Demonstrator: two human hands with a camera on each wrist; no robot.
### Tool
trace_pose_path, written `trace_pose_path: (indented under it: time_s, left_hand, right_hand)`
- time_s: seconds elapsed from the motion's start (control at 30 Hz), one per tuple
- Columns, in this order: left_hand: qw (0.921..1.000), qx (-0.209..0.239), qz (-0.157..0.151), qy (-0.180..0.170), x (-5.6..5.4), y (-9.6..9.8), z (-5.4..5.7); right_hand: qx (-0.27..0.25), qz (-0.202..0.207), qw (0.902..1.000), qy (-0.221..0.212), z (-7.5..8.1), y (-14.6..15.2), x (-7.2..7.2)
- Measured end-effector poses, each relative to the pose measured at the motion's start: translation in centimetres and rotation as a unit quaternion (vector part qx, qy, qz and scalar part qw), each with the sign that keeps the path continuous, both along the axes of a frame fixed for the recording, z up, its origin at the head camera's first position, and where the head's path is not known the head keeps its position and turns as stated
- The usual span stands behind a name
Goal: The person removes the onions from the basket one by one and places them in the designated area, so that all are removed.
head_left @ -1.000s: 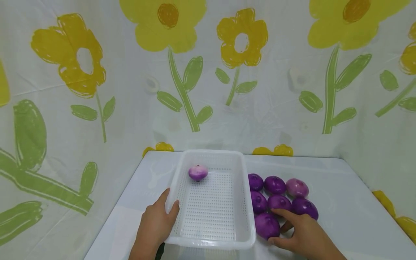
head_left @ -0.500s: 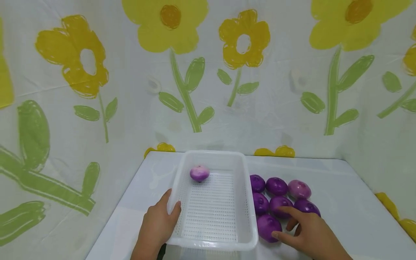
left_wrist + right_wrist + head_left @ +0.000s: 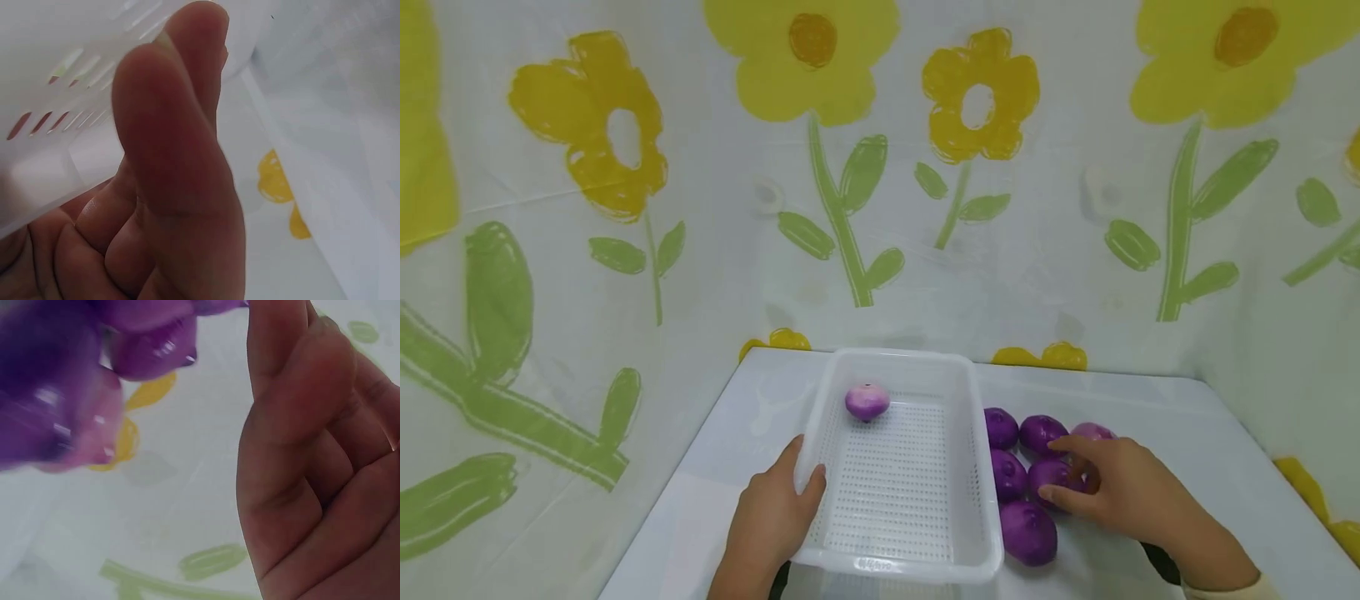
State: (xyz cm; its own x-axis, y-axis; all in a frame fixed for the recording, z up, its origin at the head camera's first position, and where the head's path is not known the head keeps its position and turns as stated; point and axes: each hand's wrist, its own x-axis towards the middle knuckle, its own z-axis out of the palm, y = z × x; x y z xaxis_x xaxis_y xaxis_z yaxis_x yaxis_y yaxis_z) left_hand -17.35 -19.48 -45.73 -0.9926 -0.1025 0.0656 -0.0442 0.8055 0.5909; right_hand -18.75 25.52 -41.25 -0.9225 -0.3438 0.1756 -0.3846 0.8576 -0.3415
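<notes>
My left hand (image 3: 767, 515) grips the left rim of a white perforated plastic basket (image 3: 895, 565), thumb on the inner side. The left wrist view shows the thumb (image 3: 181, 169) against the slotted wall. One pale-topped purple onion (image 3: 867, 402) lies in the basket's far left part. Right of the basket, several purple onions sit close together, among them a near one (image 3: 1028, 533) and a pinker one (image 3: 1092, 431) partly covered by my right hand (image 3: 1127, 483). That hand hovers over the group, thumb and forefinger apart around a middle onion (image 3: 1049, 477); no grip shows.
A white table (image 3: 1172, 417) lies beneath everything. Its back edge meets a pale curtain (image 3: 1045, 292) printed with yellow flowers and green leaves, which also hangs at both sides. The basket's right wall (image 3: 988, 500) borders the onions.
My right hand has left the nearest onion and moved away from me, to the middle of the group. The left hand stays on the basket. The whole view has shifted slightly.
</notes>
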Motion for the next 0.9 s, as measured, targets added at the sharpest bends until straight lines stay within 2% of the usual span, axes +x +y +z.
trace_pose_path:
  time_s: [0.13,0.23,0.4,0.53,0.63,0.8,0.9]
  left_hand:
    - [1.0,-0.002,0.003,0.004,0.0,0.0,0.1]
    - [0.9999,-0.004,0.006,0.007,0.1,0.0,0.0]
    - [0.9999,-0.003,0.008,0.008,0.1,-0.1,-0.2]
    - [0.9999,-0.002,0.011,0.007,0.1,-0.1,-0.4]
    - [0.9999,0.0,0.012,0.007,0.0,-0.1,-0.4]
    - [0.9999,0.004,0.01,0.001,0.1,-0.2,-0.2]
    - [0.9999,0.004,0.009,0.0,0.2,0.0,-0.2]
  right_hand:
    - [-0.036,0.059,0.9973,-0.027,1.5,-0.6,-2.8]
    - [-0.062,0.085,0.9928,-0.057,2.5,-1.8,-4.9]
    - [-0.086,0.083,0.9895,-0.081,3.8,-4.7,-8.0]
    - [-0.095,0.102,0.9858,-0.094,4.7,-7.1,-10.2]
    - [-0.083,0.116,0.9841,-0.106,5.1,-8.7,-11.8]
    - [-0.028,0.106,0.9856,-0.128,5.6,-11.5,-13.9]
    - [-0.015,0.113,0.982,-0.151,5.7,-13.2,-14.8]
